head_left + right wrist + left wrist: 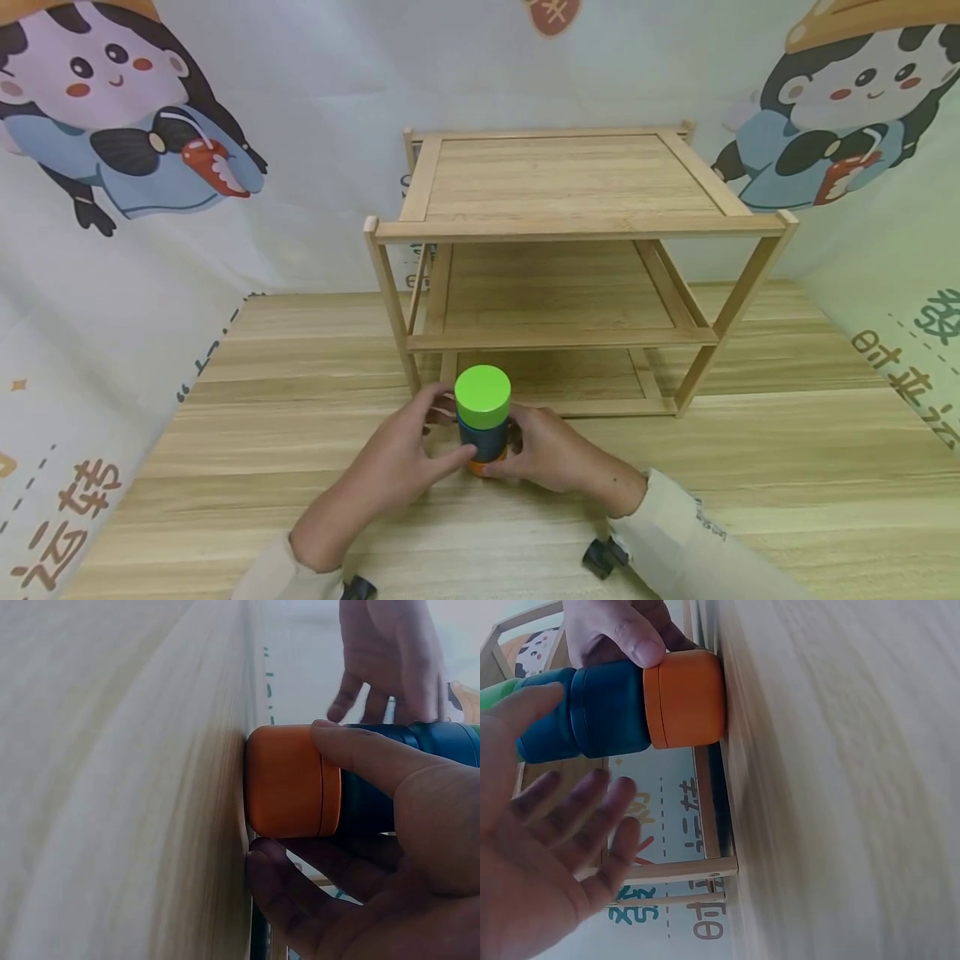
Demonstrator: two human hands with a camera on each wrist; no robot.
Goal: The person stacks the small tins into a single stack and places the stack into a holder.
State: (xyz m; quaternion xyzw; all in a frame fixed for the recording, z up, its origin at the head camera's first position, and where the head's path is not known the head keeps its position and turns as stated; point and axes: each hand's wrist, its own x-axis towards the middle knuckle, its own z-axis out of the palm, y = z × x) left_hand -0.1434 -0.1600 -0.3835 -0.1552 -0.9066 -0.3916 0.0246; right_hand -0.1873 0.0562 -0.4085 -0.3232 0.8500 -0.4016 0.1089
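A thermos bottle (483, 438) stands upright on the wooden table, with a green lid, a dark blue body and an orange base. My right hand (551, 450) grips it low down; in the right wrist view the thumb lies along the seam of the orange base (289, 781) and the fingers curl at the other side. On the bottle's left is my left hand (397, 450), its thumb at the blue body. The left wrist view shows that hand's other fingers (585, 817) spread loosely, away from the bottle. Whether the left thumb actually touches is hard to tell.
Right behind the bottle stands a three-tier wooden rack (577, 225), its bottom shelf (577, 375) near table level. The wooden table (285, 375) runs to both sides. A printed white cloth (322, 167) hangs at the back and sides.
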